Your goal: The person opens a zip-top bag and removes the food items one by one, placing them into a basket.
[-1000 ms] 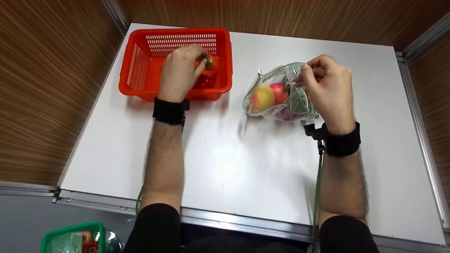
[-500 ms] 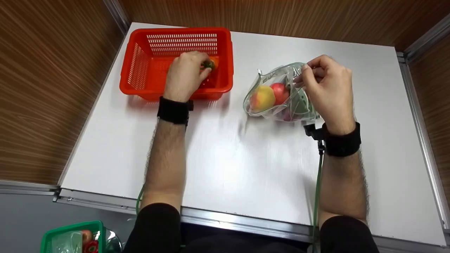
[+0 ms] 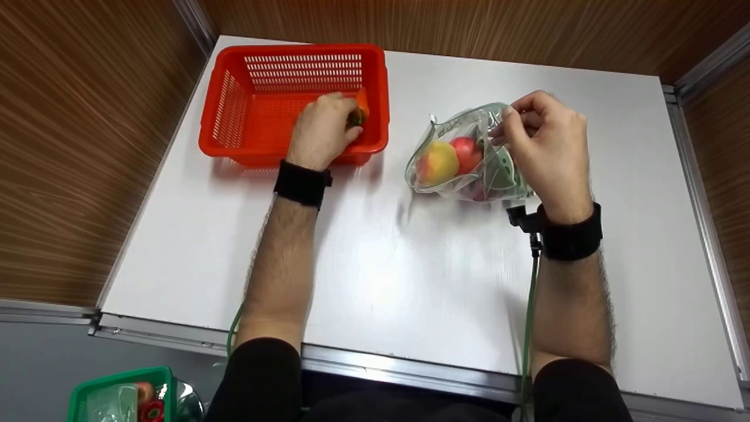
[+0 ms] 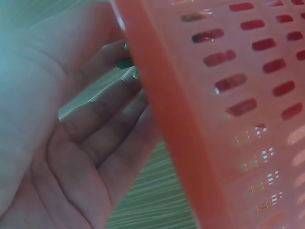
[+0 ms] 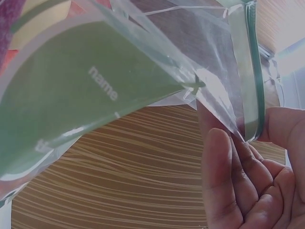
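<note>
My left hand [image 3: 322,129] reaches into the red basket [image 3: 225,153] near its right end. Its fingers curl at an orange-red piece of produce [image 3: 364,104] with a dark green top, mostly hidden by the hand. In the left wrist view, green bits [image 4: 125,63] show by the fingertips, behind the basket wall. My right hand [image 3: 548,143] pinches the green-trimmed rim of a clear zip bag [image 3: 428,187]. Inside the bag are a yellow-red fruit [image 3: 439,164], a red round fruit [image 3: 467,155] and something purple low down. A green printed panel [image 5: 95,90] marks the bag.
Both the basket and bag are on a white table [image 3: 387,281] with wood-grain panels [image 3: 457,29] around it. Below the front left edge stands a green basket [image 3: 88,390] with red produce and a clear bag. Green cables run from the wrist straps.
The left hand has moved to the right and a little nearer inside the basket, and the green-topped produce has shifted with it. The right hand and bag have stayed put.
</note>
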A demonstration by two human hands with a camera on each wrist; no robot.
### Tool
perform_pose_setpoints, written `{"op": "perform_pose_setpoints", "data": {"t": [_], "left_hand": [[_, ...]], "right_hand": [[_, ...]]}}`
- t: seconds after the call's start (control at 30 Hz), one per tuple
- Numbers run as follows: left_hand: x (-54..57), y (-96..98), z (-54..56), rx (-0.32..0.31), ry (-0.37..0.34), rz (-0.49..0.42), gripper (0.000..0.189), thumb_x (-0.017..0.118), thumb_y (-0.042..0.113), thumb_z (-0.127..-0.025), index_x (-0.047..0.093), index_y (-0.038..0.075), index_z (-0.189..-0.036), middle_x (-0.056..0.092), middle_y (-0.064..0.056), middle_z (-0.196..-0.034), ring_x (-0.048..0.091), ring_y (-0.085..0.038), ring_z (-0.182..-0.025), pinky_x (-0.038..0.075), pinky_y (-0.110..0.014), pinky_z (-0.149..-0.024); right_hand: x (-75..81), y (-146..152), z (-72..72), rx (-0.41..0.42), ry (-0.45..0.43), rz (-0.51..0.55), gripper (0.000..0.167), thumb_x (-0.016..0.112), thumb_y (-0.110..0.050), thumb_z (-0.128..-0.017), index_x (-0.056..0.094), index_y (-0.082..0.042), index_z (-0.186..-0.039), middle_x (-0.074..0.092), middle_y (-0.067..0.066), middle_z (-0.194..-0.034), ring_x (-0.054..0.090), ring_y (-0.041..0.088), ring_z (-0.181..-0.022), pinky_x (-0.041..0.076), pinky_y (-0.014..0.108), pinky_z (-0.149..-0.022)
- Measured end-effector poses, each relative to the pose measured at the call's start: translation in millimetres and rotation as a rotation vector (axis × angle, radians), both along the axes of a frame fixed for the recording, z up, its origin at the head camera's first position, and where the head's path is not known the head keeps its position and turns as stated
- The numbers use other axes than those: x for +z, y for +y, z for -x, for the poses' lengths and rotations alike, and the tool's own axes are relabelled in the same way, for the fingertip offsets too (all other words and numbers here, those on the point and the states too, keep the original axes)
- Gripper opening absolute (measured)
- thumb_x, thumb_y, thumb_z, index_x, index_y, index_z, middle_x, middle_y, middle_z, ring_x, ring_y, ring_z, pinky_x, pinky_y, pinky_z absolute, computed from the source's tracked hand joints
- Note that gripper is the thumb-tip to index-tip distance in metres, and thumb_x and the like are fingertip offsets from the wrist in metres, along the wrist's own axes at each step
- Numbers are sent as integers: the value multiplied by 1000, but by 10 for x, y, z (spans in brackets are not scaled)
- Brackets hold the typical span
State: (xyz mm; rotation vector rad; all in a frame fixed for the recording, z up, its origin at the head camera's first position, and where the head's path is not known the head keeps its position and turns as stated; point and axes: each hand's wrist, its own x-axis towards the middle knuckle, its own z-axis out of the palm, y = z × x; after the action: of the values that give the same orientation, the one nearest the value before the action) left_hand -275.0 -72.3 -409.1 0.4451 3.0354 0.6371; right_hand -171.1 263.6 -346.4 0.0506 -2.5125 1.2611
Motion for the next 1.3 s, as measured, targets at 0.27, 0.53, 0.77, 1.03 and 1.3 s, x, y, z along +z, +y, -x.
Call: {"op": "perform_pose_setpoints", "data": {"t": [0.27,0.53,0.77,1.03,1.3], "left_hand": [[-19,4,2,-16,-82,-4,37,85,26,-110,81,7,-143,81,-15,-141,79,-33,-130,64,-51,-123],[36,4,-34,-28,-64,-21,34,85,25,-111,81,6,-140,80,-17,-139,79,-32,-124,66,-49,-118],[198,94,-177,-88,24,-61,32,82,24,-113,82,8,-140,81,-14,-140,79,-31,-128,66,-47,-118],[364,265,-398,-223,144,-96,35,83,24,-113,81,9,-143,82,-10,-145,79,-29,-133,65,-43,-119],[404,462,-552,-408,197,-89,36,83,24,-112,80,8,-145,83,-11,-145,78,-29,-139,63,-42,-123]], "right_hand": [[-2,2,-1,5,13,-10,16,67,-17,-115,78,-9,-106,84,-13,-81,78,-5,-70,56,12,-62],[-1,2,-4,3,5,-11,16,67,-17,-115,78,-9,-106,85,-11,-82,79,-4,-70,56,13,-62],[1,-1,-2,4,-2,-6,16,67,-17,-115,79,-9,-107,84,-13,-82,79,-3,-71,58,12,-64],[0,-3,0,6,-4,7,16,67,-17,-115,79,-9,-106,83,-15,-81,79,-2,-71,59,13,-64],[-1,-2,0,2,-12,7,16,67,-18,-115,78,-10,-106,82,-18,-80,79,-3,-70,58,13,-64]]}}
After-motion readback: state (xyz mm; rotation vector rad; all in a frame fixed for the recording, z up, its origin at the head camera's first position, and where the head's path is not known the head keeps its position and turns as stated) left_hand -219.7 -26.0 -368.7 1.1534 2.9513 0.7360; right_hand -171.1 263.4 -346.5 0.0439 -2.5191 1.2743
